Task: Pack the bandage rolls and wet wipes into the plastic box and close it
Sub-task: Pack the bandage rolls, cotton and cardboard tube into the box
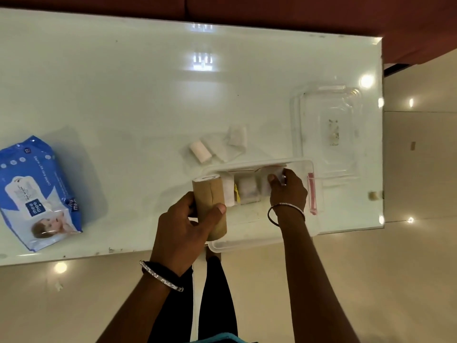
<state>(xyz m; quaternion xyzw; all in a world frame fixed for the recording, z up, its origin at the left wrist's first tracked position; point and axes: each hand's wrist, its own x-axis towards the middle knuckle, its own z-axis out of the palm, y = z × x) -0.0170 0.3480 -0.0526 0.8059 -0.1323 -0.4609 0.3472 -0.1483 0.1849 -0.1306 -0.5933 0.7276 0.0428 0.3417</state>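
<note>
A clear plastic box (312, 194) sits at the table's near edge, holding several white bandage rolls (248, 190). My left hand (184, 231) grips a large tan bandage roll (210, 201), held upright at the box's left end. Inside the box, my right hand (288, 190) pinches a white wrapped roll (272, 177) against the far wall. More white rolls (200, 151) and gauze packs (237, 136) lie on the table just beyond the box. The blue wet wipes pack (37, 191) lies far left. The clear lid (329, 127) rests flat to the right, behind the box.
The glossy white table (148, 95) ends close on the right and near sides, with beige floor beyond. A pink clip (312, 194) is on the box's right wall. My dark-clad legs stand below the table edge. A dark red surface borders the far side.
</note>
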